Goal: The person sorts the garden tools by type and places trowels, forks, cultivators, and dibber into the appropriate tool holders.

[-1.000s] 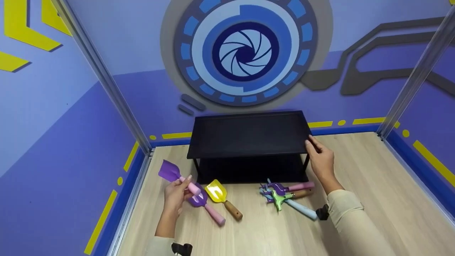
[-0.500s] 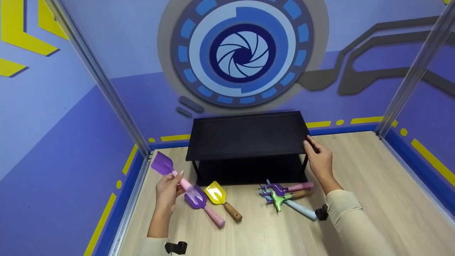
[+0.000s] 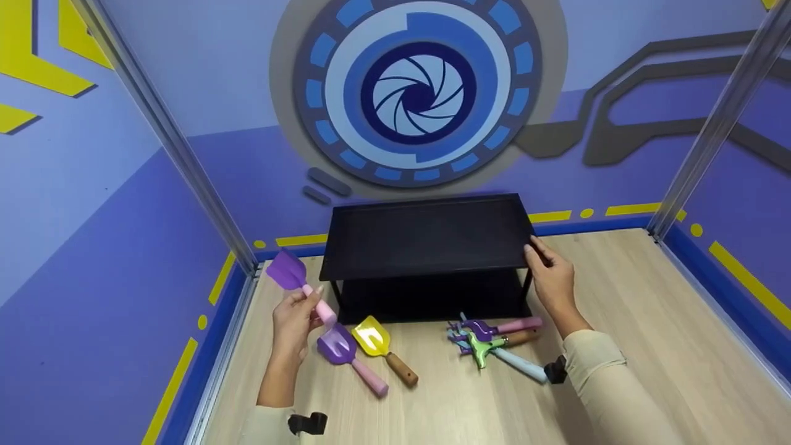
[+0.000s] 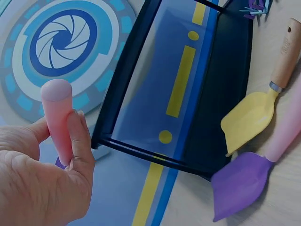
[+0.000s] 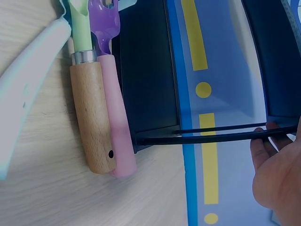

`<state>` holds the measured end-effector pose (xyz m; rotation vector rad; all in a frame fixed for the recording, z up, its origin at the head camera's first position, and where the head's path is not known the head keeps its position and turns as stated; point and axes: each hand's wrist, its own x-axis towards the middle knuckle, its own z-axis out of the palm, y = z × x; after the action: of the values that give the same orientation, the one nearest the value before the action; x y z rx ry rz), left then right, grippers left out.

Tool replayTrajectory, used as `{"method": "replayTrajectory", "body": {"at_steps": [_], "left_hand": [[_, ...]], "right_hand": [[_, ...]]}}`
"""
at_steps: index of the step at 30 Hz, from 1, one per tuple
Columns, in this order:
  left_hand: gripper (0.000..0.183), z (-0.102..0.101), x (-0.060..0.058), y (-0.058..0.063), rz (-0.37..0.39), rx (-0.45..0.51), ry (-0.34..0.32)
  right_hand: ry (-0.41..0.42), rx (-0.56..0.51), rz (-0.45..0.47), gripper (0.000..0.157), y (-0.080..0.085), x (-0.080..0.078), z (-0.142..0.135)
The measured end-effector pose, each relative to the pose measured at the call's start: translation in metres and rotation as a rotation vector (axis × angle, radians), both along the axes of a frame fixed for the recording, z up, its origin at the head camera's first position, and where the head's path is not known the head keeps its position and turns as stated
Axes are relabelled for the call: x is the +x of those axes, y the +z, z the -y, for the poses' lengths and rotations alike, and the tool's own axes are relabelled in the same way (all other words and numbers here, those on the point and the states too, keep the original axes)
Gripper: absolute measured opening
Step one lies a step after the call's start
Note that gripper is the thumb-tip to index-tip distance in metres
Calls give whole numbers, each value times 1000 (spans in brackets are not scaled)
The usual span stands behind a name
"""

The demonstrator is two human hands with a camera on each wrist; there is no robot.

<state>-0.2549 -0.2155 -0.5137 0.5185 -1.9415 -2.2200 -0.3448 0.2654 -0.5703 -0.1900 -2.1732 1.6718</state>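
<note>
My left hand [image 3: 290,327] pinches the pink handle of a small purple garden shovel [image 3: 286,270], raised left of the black two-tier shelf [image 3: 426,238] with its blade pointing away. In the left wrist view, the pink handle [image 4: 57,117] stands between thumb and fingers, its blade mostly hidden behind the hand. My right hand [image 3: 553,281] grips the right edge of the shelf's upper tier, the thumb on the near side. Below my left hand lie a second purple shovel [image 3: 337,344] with a pink handle and a yellow shovel [image 3: 372,337] with a wooden handle.
Several hand rakes lie piled before the shelf's right front: a green one [image 3: 479,349] with a wooden handle, a purple one [image 3: 479,329] with a pink handle, and one with a light blue handle [image 3: 522,364]. A patterned wall [image 3: 247,167] stands close behind the shelf.
My left hand has moved left and away from me with the purple shovel, away from above the second purple one. My right hand keeps its hold on the shelf. The view shifts slightly.
</note>
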Motion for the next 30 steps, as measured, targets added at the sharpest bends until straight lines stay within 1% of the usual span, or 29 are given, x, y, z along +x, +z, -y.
{"method": "replayTrajectory", "body": {"at_steps": [4,8,12,15,18,21,23,25,28,30], "left_hand": [[39,-5,-2,9,0,-28,-37],[45,-11,-7,17,9,-65,-71],[44,-18,-15,24,7,-88,-104],[43,-23,-24,28,4,-122,-117],[41,-29,-34,30,-2,-143,-130],[40,-35,-43,32,-13,-118,-139],[39,-38,-48,32,-13,-90,-138],[39,-42,-53,31,-3,-86,-140],[43,-47,-60,30,27,-121,-160],[46,-50,-66,29,46,-168,-175]], "right_hand": [[3,5,2,50,1,1,-1],[2,8,-8,48,2,3,-2],[-5,0,-17,47,1,2,-1],[-9,5,-12,48,0,0,0],[-16,4,-9,49,-1,-1,-1],[-21,-9,-6,48,0,0,1],[-17,-17,-7,47,1,1,3],[-12,-20,-9,47,1,1,5],[-15,-19,-13,46,2,1,4],[-21,-23,-17,45,1,1,3]]}}
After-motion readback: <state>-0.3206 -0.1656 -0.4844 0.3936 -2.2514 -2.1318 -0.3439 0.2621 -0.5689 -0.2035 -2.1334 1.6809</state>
